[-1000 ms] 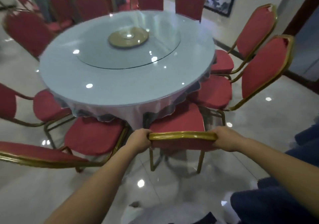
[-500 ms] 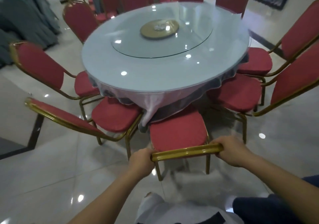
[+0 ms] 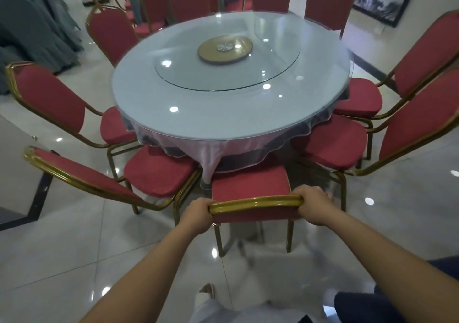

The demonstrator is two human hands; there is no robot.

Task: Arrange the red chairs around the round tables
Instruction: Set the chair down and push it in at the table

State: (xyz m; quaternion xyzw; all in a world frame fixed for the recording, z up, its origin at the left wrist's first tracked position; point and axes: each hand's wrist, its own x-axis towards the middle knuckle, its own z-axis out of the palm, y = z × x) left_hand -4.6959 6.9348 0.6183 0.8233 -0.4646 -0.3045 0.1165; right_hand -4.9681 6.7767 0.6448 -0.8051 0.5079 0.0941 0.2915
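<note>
— What's on the round table [image 3: 223,123]?
— A glass turntable [image 3: 273,74], with a gold disc [image 3: 224,49] at its middle.
— And the hands?
— Both arms reach straight forward. The left hand [image 3: 197,214] and the right hand [image 3: 314,207] each curl round one end of the red chair [image 3: 249,183]'s gold top rail.
— Where's that chair?
— Its seat is at the table's near edge, its front just under the hanging cloth [image 3: 211,153]

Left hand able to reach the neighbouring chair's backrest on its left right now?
Probably, once freed: left hand grips the held chair's rail; nothing stands between it and that backrest.
</note>
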